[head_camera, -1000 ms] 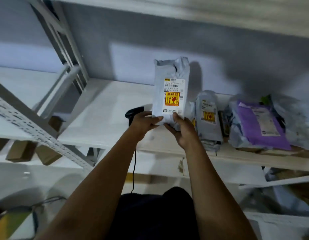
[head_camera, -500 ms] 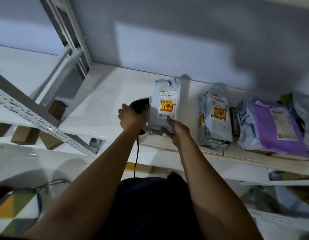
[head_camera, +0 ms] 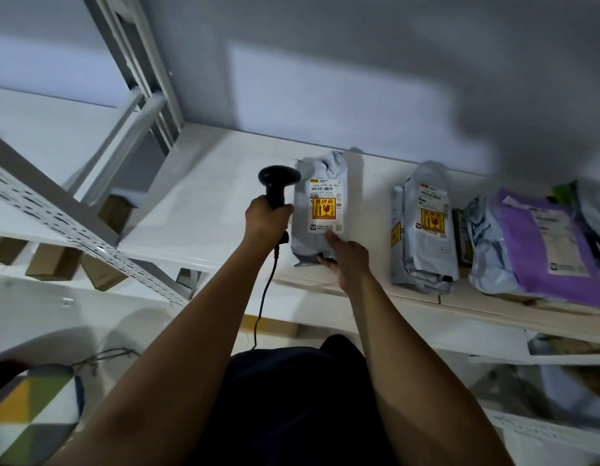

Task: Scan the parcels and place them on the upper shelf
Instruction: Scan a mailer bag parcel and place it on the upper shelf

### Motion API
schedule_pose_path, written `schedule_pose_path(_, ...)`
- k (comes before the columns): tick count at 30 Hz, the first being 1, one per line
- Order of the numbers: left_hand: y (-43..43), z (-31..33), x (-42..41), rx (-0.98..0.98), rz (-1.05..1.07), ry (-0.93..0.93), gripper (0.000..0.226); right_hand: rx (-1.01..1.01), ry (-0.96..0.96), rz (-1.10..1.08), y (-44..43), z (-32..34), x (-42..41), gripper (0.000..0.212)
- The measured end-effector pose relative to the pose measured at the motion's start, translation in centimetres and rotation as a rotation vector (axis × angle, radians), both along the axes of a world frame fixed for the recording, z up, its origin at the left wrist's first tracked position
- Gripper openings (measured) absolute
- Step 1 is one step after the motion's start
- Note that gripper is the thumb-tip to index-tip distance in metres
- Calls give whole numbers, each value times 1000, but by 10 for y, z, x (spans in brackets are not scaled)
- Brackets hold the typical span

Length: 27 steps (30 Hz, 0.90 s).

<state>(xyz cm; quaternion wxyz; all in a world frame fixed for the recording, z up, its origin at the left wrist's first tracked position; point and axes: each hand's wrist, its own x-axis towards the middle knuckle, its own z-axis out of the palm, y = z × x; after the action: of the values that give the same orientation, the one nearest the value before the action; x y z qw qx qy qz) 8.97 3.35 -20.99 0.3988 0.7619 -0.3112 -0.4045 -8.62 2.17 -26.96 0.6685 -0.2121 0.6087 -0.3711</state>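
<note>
- Left hand is clenched round the handle of the black scanner. The scanner's head is up, just left of the grey parcel, and its cable hangs down toward the bottom of the frame.
- The grey parcel lies label-up on the white shelf, dead centre, with its near end at the front edge.
- Right hand grips that near end, with one finger stretched onto the label.
- Looks like the scan step to me. The scanner's window isn't on the barcode yet, so the next move is tipping the head over the label while the right hand keeps the bag flat. After that it goes up a level.
- Same shelf, further right: a second grey parcel well apart, then a purple parcel near the right edge.
- Room-wise, there's a perforated beam crossing the left side with cardboard boxes below it.
- A plain grey wall runs across the top. It's dim and a bit blurry.
</note>
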Motion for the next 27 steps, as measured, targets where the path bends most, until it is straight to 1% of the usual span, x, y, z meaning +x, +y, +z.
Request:
schedule_pose_path(3,-7,19,-7,-53,-42,0,26,-29,25,-6,5,-2,2,24)
schedule_pose_path(6,-10,30,-16,-53,-65,140,31,-50,32,-6,7,-4,3,22)
schedule_pose_path(9,-11,38,-20,-29,-60,290,45,-55,18,-14,8,-6,3,26)
schedule_pose_path(11,-9,41,-22,-28,-72,344,52,-59,13,-19,9,-7,3,30)
schedule_pose_path(16,-2,39,-27,-8,-105,370,52,-61,10,-27,10,-5,3,14)
schedule_pose_path(22,1,37,-29,11,-135,347,49,-69,-8,-24,12,-5,2,17)
schedule_pose_path(27,2,38,-30,4,-160,342,47,-74,-5,-24,12,-7,1,28)
